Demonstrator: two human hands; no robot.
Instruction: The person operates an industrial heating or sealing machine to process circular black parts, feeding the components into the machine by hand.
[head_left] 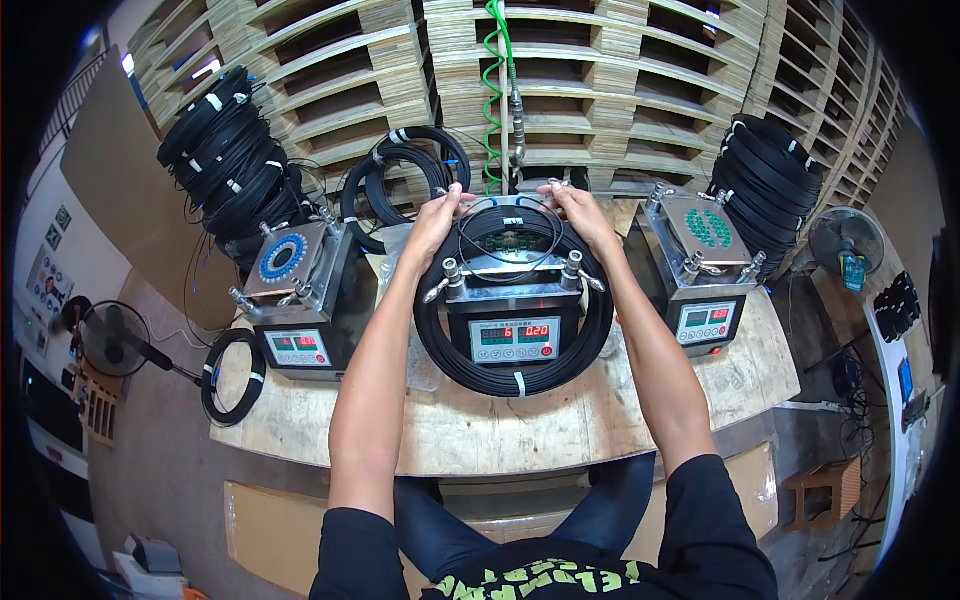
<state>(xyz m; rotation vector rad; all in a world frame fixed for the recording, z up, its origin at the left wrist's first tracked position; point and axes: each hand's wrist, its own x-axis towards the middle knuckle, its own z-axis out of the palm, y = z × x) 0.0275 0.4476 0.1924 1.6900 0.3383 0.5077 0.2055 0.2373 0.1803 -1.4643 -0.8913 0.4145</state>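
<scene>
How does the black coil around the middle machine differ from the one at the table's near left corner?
The middle coil looks bigger and thicker than the left coil. The middle coil goes around the middle machine; the left coil sits beside the left machine. The left hand and right hand are near the middle coil's top, not the left coil. Both are black with white bands.

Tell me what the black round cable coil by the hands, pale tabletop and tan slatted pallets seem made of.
Black round cable coil: probably plastic-jacketed, satin, given its soft sheen.
Pale tabletop: likely worn wood, matte, given blotchy stains.
Tan slatted pallets: apparently raw plywood; layered edges show.
</scene>
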